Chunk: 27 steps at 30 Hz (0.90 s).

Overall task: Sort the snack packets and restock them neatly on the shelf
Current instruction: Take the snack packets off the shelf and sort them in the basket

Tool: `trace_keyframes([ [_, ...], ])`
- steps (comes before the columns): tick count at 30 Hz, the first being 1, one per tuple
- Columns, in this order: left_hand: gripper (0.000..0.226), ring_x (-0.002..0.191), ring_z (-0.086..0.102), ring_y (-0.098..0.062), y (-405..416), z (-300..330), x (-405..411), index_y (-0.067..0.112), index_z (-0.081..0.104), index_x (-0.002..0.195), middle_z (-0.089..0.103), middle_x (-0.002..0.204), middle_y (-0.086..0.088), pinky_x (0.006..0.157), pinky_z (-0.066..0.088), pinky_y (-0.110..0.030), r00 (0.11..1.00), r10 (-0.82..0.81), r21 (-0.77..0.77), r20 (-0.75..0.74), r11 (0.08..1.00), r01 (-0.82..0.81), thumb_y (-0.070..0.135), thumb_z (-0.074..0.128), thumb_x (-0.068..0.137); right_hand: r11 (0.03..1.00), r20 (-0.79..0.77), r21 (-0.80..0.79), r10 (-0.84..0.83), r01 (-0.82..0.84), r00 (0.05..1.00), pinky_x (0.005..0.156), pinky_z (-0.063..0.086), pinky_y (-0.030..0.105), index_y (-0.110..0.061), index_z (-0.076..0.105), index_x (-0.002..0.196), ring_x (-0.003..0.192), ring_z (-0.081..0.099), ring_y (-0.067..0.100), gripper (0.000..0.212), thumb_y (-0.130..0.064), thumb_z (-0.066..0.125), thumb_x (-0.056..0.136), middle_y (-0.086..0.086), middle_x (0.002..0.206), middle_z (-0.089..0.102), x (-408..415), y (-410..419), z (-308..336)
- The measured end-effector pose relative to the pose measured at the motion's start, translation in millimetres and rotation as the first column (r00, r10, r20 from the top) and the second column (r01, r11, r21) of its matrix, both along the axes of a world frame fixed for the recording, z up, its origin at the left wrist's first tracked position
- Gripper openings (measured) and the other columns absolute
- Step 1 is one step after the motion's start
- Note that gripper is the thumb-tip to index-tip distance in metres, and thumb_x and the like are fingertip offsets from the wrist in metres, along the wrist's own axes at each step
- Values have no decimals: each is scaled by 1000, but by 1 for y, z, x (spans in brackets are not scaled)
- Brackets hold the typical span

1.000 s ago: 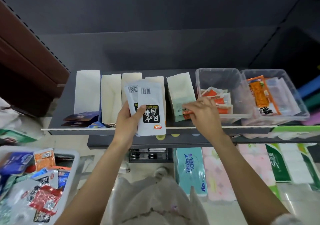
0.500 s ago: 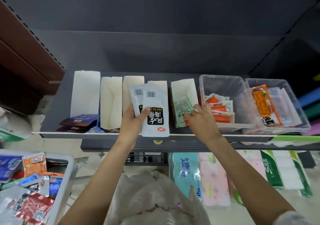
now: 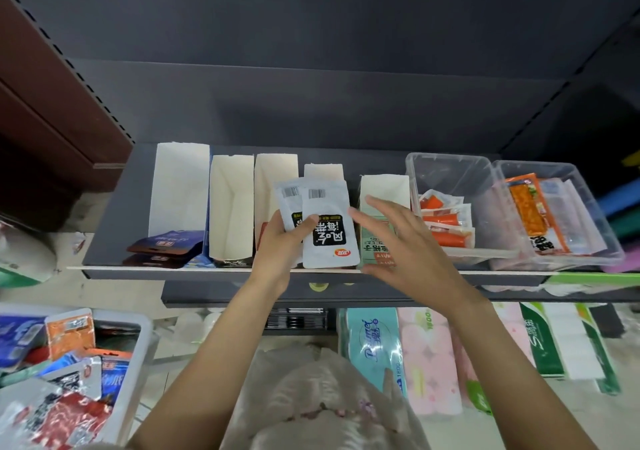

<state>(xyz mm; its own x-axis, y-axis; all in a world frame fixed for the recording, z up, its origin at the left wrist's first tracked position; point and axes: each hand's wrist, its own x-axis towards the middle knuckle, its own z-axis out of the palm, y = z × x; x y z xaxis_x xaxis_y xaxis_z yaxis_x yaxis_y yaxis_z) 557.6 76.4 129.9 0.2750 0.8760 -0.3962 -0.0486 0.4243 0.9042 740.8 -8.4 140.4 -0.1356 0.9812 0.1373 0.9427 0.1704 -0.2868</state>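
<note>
- The right hand (image 3: 408, 242) is lifting off the green packet (image 3: 375, 247) at frame centre, fingers now spread, empty: that packet looks shelved.
- The left hand (image 3: 280, 242) is still gripping two white packets (image 3: 327, 228).

In front of you runs a dark grey shelf (image 3: 114, 228) with a pale front edge, and along it, from your left, stand five white open-topped cardboard boxes (image 3: 231, 214) side by side, the first holding dark blue packets (image 3: 165, 246) at its front. To their right sit two clear plastic bins (image 3: 450, 176) touching each other, the nearer with orange-and-white packets (image 3: 446, 223), the far one (image 3: 568, 186) (against the shelf's right end) with a long orange packet (image 3: 530, 214) and pale ones beside it.
</note>
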Motion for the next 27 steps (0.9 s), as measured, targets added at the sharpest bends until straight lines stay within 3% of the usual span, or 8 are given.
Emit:
trace_keyframes([
  [4, 27, 91, 69, -17, 0, 9, -2, 16, 61, 119, 72, 105, -3, 69, 55, -27, 990, -141, -51, 26, 989, 142, 26, 54, 95, 967, -70, 135, 226, -215, 972, 101, 45, 46, -24, 58, 128, 125, 51, 22, 60, -7, 77, 73, 3, 134, 56, -11, 15, 2],
  [7, 26, 90, 68, -15, 4, 11, -17, 18, 60, 120, 72, 104, -2, 76, 55, -31, 998, -62, -67, 21, 996, 63, 27, 47, 99, 988, -409, 145, 104, -48, 907, 94, 50, 23, -18, 64, 118, 110, 62, 8, 37, -5, 65, 83, -8, 117, 65, -8, 15, 11],
  [9, 25, 92, 69, -18, 7, 12, -31, 23, 57, 122, 72, 103, 0, 76, 57, -37, 999, -18, -56, 42, 998, 20, 23, 47, 99, 980, -691, 17, -132, 199, 710, 75, 51, 11, -17, 65, 107, 90, 65, -3, 19, -12, 60, 89, -13, 100, 68, -10, 13, 19],
  [11, 24, 94, 69, -16, 8, 14, -44, 29, 58, 118, 72, 105, 3, 77, 58, -36, 998, -1, -12, 65, 1000, 2, 21, 48, 98, 934, -840, -109, -270, 340, 470, 71, 53, 16, -16, 62, 104, 86, 66, -2, 13, -14, 59, 91, -12, 98, 67, -11, 16, 18],
  [16, 23, 99, 66, -7, 8, 22, -66, 32, 60, 111, 68, 113, 7, 75, 53, -18, 998, 40, 261, -58, 965, -23, 17, 53, 96, 856, -912, -315, -393, 409, 120, 78, 57, 32, -15, 51, 116, 94, 68, 11, 25, -13, 57, 92, -4, 104, 69, -22, 23, 14],
  [21, 27, 89, 66, -17, 22, 32, -92, 21, 45, 112, 68, 100, 6, 70, 54, -26, 949, 70, 444, -309, 893, 79, 18, 62, 90, 834, -905, -374, -424, 406, 35, 69, 58, 26, -18, 50, 108, 83, 69, 6, 19, -11, 58, 92, -5, 94, 70, -35, 28, 10],
  [24, 28, 76, 57, -2, 40, 48, -113, 29, 52, 106, 58, 81, 17, 67, 43, -16, 770, 43, 439, -637, 841, 316, 31, 70, 84, 822, -905, -364, -423, 439, 41, 63, 57, 20, -15, 49, 109, 76, 68, 2, 19, -10, 57, 93, -8, 89, 69, -43, 31, 11],
  [27, 29, 84, 58, -1, 59, 56, -132, 35, 57, 103, 61, 83, 13, 66, 39, -10, 804, -50, 336, -592, 892, 303, 31, 73, 80, 815, -905, -359, -423, 455, 43, 67, 56, 22, -15, 48, 109, 81, 68, 3, 19, -13, 57, 93, -5, 95, 68, -55, 38, 11],
])
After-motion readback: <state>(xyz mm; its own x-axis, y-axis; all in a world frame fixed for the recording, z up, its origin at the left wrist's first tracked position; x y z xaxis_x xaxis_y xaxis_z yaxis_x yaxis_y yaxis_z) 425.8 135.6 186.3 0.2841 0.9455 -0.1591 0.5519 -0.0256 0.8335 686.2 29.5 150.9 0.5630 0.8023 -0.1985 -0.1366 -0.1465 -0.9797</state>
